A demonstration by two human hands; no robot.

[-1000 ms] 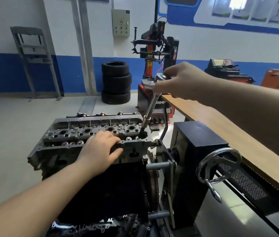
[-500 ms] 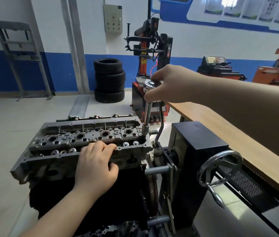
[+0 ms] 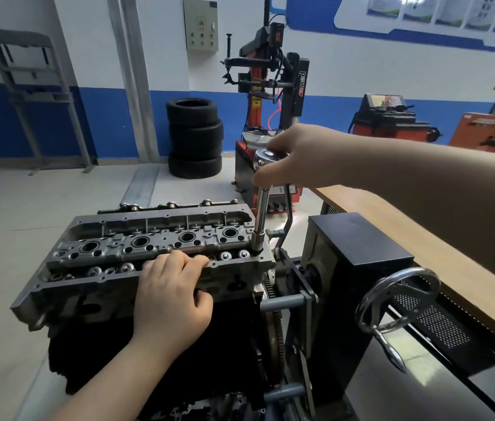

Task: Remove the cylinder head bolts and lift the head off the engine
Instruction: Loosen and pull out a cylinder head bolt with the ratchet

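The grey metal cylinder head sits on a black engine block on a stand. A chrome ratchet with a long extension stands nearly upright, its socket set into a bolt recess at the head's right end. My right hand grips the ratchet's top. My left hand rests on the head's near edge, fingers curled over the rim. The bolt under the socket is hidden.
A black stand housing with a chrome handwheel is right of the engine. A wooden bench runs along the right. Stacked tyres and a tyre changer stand behind.
The extension has gone from leaning to nearly upright over the right-end recess. My left hand slid from the top of the head down onto its near edge.
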